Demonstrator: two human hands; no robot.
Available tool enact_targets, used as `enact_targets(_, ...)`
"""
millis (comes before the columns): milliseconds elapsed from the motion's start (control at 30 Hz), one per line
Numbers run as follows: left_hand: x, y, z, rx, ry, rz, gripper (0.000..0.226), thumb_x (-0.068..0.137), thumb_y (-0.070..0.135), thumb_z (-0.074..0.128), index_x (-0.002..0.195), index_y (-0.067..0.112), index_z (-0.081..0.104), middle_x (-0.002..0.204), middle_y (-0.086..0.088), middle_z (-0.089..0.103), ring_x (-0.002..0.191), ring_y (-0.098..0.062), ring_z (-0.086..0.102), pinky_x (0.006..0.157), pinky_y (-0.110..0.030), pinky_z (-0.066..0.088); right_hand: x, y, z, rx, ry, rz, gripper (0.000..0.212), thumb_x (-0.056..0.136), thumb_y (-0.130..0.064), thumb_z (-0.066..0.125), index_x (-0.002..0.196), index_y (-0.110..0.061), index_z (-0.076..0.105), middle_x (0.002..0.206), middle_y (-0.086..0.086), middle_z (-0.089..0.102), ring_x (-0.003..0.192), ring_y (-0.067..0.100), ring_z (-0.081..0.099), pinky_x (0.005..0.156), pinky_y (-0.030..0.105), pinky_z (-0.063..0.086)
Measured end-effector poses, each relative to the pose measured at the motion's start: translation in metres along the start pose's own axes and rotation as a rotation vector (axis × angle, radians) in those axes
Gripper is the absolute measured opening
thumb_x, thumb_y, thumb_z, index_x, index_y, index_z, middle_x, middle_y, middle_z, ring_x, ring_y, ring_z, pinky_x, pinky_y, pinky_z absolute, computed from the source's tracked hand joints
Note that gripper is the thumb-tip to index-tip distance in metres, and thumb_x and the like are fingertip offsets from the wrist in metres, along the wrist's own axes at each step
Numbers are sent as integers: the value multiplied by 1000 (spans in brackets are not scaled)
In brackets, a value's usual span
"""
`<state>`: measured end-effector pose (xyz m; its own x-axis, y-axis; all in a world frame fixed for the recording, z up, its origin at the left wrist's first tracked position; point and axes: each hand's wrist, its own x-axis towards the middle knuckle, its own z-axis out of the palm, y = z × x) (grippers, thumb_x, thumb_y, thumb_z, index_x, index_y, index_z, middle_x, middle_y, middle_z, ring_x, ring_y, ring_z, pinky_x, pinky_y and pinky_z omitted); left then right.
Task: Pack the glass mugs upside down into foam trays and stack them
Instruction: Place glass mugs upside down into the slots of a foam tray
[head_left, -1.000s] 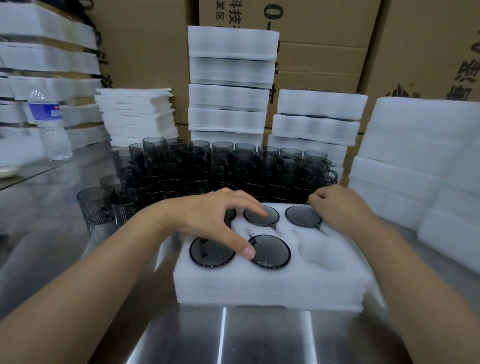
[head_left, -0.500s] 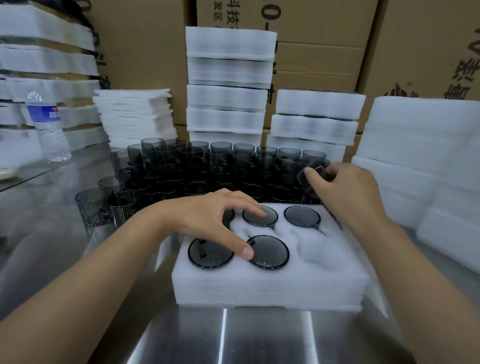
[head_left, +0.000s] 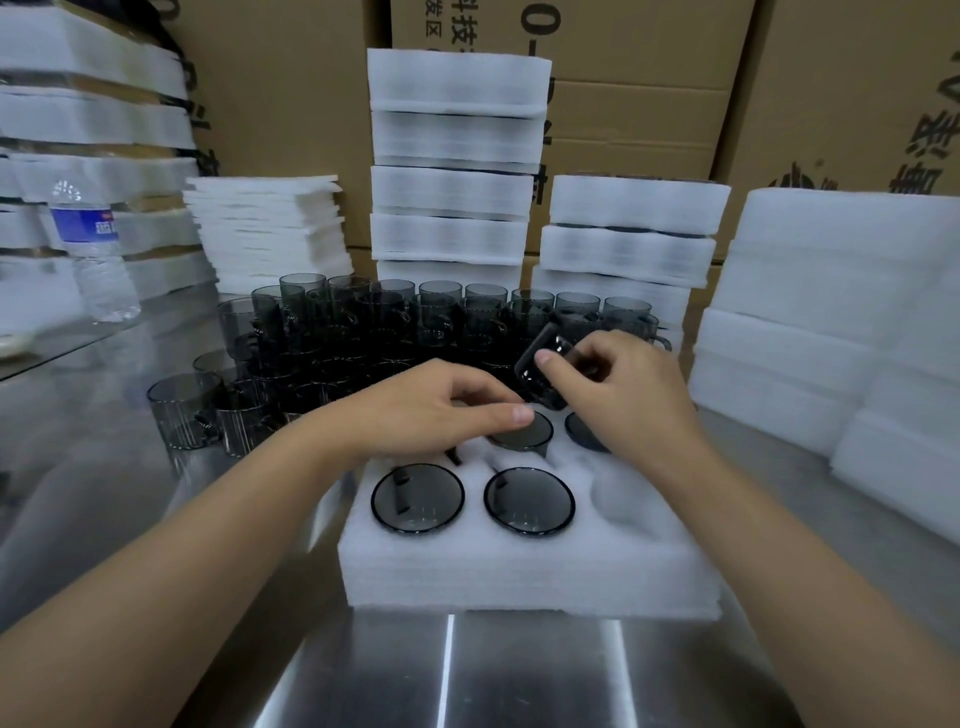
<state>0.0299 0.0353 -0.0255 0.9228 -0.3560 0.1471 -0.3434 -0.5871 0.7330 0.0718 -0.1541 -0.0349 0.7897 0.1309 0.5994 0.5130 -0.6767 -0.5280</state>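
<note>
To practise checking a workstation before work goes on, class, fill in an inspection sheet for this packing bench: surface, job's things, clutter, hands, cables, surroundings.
Surface: shiny steel table, reflective.
Job's things: white foam tray holds at least four upside-down smoky grey glass mugs; front-right pocket empty; many upright mugs crowd behind it.
Clutter: clear plastic water bottle with blue label, far left.
Grippers: left hand lies over the tray's back-left part, holding nothing; right hand grips a tilted mug above the back row.
Cables: nothing seen.
Surroundings: stacked white foam trays, foam sheets, brown cardboard boxes behind.
</note>
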Motion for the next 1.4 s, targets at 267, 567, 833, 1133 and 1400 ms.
enact_targets(267,15,-7,16,-325,554,-4,30,81,39,69,84,12,56,79,-2,73,69,-11,71,57,-20,53,-4,-1,1,11,-62,-166,25,81,-46,62,77,-21,61,80,-10,52,74,4,50,65,8,35)
enact_targets(567,15,-3,16,-537,454,4,24,87,33,62,107,21,57,83,10,72,66,-11,68,61,-23,57,-11,-12,-3,7,-25,-423,31,80,-33,64,101,-13,55,103,-7,47,85,10,47,71,24,41)
enact_targets(833,15,-7,17,-464,395,88,23,84,19,66,105,26,61,101,4,63,78,-11,68,77,-31,58,-10,-12,-3,-18,0,-443,59,70,-28,72,123,-11,52,121,2,49,110,16,49,95,43,44)
enact_targets(1133,14,-7,17,-439,436,146,38,87,8,63,114,32,53,119,5,54,93,-15,68,74,-27,58,-9,-11,-2,-23,101,-396,60,69,-33,73,122,-11,53,118,3,51,110,19,44,93,44,42)
enact_targets(1400,13,-6,16,-457,424,114,46,87,7,63,127,24,47,120,-2,57,94,-12,68,75,-25,56,-7,-7,0,-31,155,-370,57,69,-30,78,116,-12,52,106,-9,39,101,14,40,86,34,40)
